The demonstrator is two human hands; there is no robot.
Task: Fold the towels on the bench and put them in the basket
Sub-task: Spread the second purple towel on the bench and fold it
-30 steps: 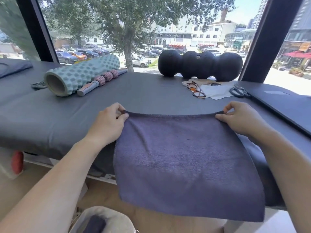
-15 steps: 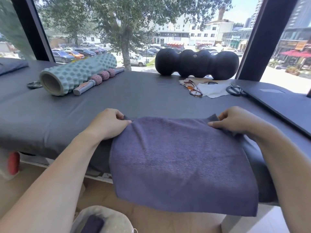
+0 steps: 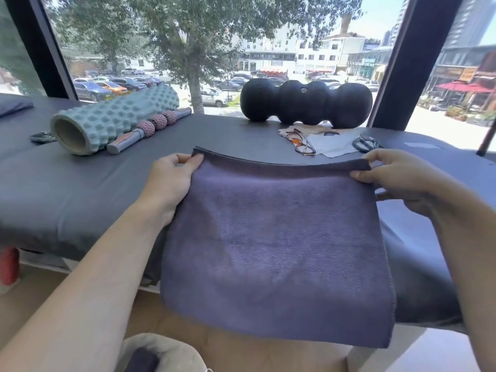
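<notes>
A dark purple towel (image 3: 276,242) hangs in front of me, its lower part draping past the front edge of the grey padded bench (image 3: 67,189). My left hand (image 3: 171,178) pinches its top left corner and my right hand (image 3: 400,173) pinches its top right corner, holding the top edge taut just above the bench. A light fabric basket (image 3: 161,353) sits on the floor at the bottom edge of the view, with something dark purple inside it. Another dark cloth (image 3: 13,106) lies at the bench's far left.
On the bench behind the towel lie a teal foam roller (image 3: 112,119), a pink-beaded massage stick (image 3: 150,127), a black peanut-shaped roller (image 3: 306,103), glasses (image 3: 300,142) on a pale cloth, and scissors (image 3: 366,143). A phone (image 3: 43,136) lies far left. Large windows stand behind.
Both hands have lifted the towel's top edge off the bench and pulled it taut; half a second ago the edge was slack and bunched on the surface.
</notes>
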